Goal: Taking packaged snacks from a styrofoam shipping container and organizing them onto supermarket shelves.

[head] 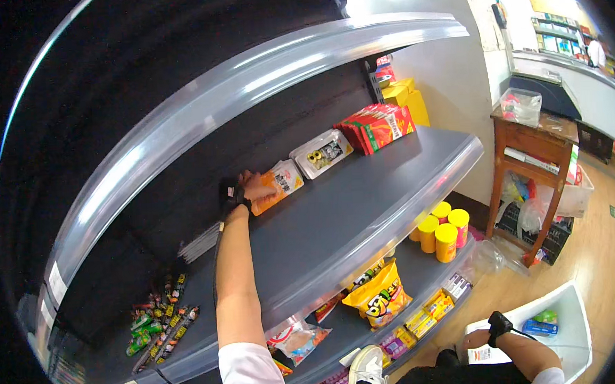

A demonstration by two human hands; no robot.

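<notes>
My left hand (257, 187) reaches onto the middle shelf (329, 206), its fingers around the upper left of an orange and white snack packet (280, 185). More such packets seem to lie behind it. Right beside them stand clear-topped packs with a dark label (321, 153), then a row of red packets (380, 127). Low at the right, my right hand (477, 338) is at the near edge of a white bin (573, 329); its fingers are partly hidden, so I cannot tell whether it grips anything. Blue and green packs (540, 327) lie inside the bin.
Stick-shaped packets (163, 324) lie in a heap at the shelf's left. A clear shelf edge (259, 69) runs overhead. Below are a yellow snack bag (378, 297) and yellow-lidded canisters (446, 239). My shoe (366, 369) is near the bottom shelf. A wooden stand (532, 151) stands right.
</notes>
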